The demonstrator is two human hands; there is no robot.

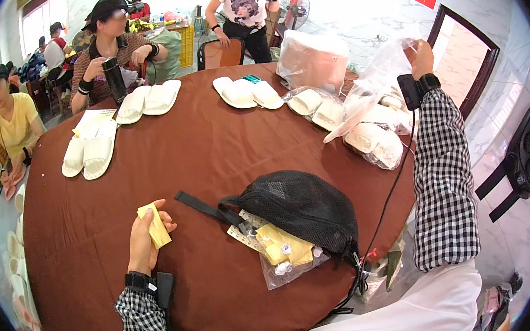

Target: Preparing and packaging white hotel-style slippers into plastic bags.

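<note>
While the left hand (141, 240) clamps yellow slips (156, 226) at lower left of centre, the right hand (420, 58) holds up a clear plastic bag (386, 67) at upper right.
The left grip is closed, thumb and fingers pressing the slips above the brown-covered worktop (181, 154); the right grip appears pinched on the film, its fingertips partly hidden. A hard tug could tear the thin film or drag the wrapped white slippers (375, 145) toward the worktop's right edge, and the black cord (398, 175) below the right wrist could snag them. Should the left grip slacken, loose slips might scatter near the black mesh bag (298, 207) at lower centre.
</note>
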